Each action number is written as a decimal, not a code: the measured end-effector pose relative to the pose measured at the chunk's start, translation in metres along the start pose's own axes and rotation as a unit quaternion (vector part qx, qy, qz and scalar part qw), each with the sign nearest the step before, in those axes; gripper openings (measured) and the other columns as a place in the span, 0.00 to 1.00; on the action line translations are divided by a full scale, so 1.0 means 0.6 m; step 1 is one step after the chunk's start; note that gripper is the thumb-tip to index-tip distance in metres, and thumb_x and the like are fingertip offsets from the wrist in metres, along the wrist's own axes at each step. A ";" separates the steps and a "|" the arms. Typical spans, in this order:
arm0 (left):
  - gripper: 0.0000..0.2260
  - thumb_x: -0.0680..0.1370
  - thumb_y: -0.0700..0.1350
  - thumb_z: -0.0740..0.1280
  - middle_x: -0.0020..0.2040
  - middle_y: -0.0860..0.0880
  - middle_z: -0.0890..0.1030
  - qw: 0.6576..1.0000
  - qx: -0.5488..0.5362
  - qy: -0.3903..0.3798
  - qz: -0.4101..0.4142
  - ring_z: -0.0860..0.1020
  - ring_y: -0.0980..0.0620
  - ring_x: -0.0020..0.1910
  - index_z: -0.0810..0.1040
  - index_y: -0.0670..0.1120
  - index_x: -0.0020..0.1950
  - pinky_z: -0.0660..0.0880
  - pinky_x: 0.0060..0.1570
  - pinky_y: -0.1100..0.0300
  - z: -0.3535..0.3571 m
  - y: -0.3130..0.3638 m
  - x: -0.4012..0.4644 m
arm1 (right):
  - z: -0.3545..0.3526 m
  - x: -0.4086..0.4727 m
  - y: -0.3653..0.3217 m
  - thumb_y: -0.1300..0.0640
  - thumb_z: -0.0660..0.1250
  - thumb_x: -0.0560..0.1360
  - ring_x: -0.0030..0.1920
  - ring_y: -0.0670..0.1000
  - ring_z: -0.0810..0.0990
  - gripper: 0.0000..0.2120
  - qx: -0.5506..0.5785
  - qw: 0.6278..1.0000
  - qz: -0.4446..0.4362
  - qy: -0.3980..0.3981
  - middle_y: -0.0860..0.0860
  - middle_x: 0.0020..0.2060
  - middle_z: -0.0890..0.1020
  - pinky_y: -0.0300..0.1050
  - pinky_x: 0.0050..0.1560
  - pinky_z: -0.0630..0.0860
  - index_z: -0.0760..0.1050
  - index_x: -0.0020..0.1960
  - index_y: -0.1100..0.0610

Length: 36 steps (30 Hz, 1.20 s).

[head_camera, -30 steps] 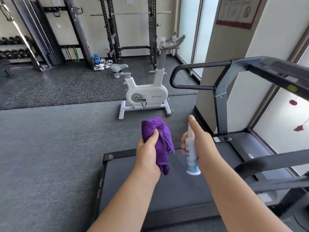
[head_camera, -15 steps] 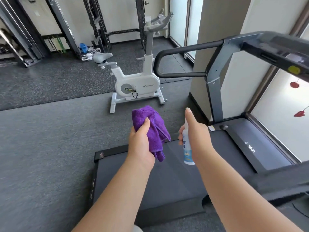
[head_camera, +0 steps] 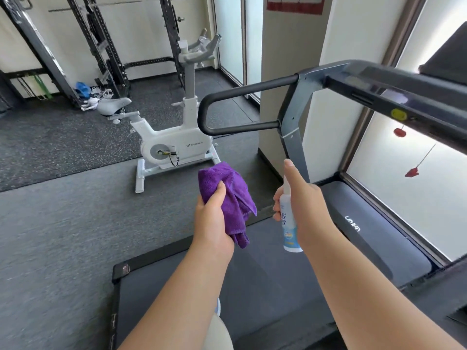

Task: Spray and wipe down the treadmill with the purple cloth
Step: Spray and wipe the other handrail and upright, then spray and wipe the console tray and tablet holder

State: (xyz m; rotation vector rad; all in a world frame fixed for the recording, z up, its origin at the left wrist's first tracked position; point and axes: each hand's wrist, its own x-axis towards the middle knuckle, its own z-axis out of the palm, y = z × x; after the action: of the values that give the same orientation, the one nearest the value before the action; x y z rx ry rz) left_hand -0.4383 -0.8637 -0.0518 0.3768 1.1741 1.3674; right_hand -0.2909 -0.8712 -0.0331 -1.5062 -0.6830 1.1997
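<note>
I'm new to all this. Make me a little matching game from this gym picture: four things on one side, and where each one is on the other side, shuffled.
Things:
1. cloth
2. spray bottle
3. exercise bike
4. treadmill belt

Places:
A. standing on the floor beyond the hands
B. gripped in the left hand
C. under both forearms
D. held upright in the right hand

Pairs: 1-B, 2-D, 3-A, 4-C
</note>
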 end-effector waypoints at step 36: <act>0.16 0.80 0.52 0.71 0.58 0.46 0.86 0.968 0.007 -0.207 -0.140 0.86 0.42 0.55 0.80 0.50 0.67 0.83 0.37 0.54 0.116 -0.053 0.041 | -0.058 -0.003 0.026 0.31 0.62 0.79 0.29 0.56 0.76 0.34 0.093 0.977 0.009 0.192 0.60 0.31 0.78 0.44 0.38 0.75 0.75 0.36 0.63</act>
State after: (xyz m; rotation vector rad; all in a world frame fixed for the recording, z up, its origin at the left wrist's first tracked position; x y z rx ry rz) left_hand -0.3701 -0.8221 -0.0572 0.4610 0.8521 0.9759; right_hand -0.2615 -0.8904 -0.0488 -1.5287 -0.2892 0.9198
